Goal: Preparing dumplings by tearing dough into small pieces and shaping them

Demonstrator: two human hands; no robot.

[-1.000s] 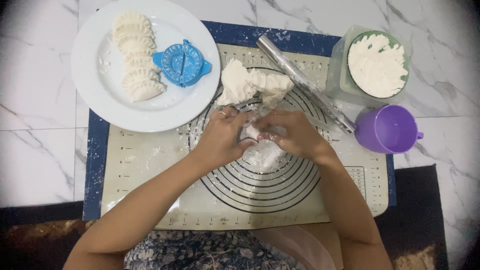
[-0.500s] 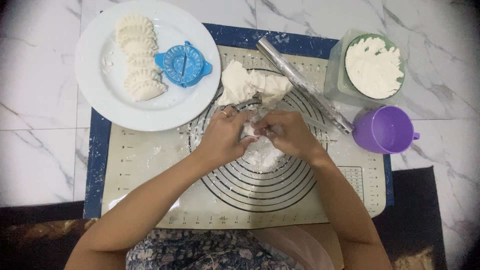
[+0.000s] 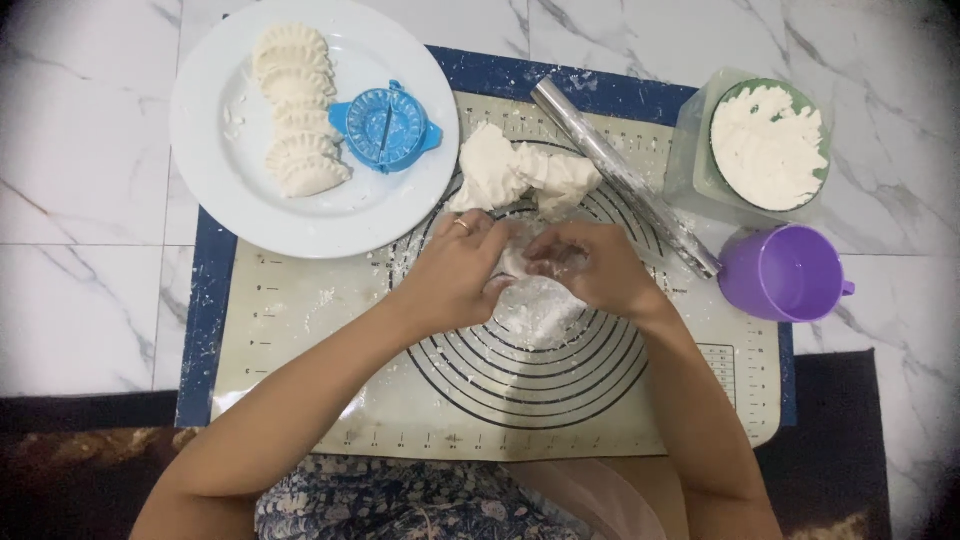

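My left hand [image 3: 455, 272] and my right hand [image 3: 590, 268] meet over the middle of the ringed baking mat [image 3: 300, 330], fingers curled around a small piece of white dough [image 3: 518, 268] that they mostly hide. A floury patch [image 3: 535, 315] lies on the mat just below them. A larger lump of dough [image 3: 520, 175] rests on the mat just beyond my fingers. There is a ring on my left hand.
A white plate [image 3: 400, 210] at the upper left holds several shaped dumplings [image 3: 295, 135] and a blue dumpling press [image 3: 385, 125]. A metal rolling pin [image 3: 620, 175] lies diagonally at right. Beyond it are a container of flour [image 3: 765, 145] and a purple cup [image 3: 785, 275].
Both hands stay together over the mat's centre, their fingers shifting slightly on the small dough piece. Nothing else has moved.
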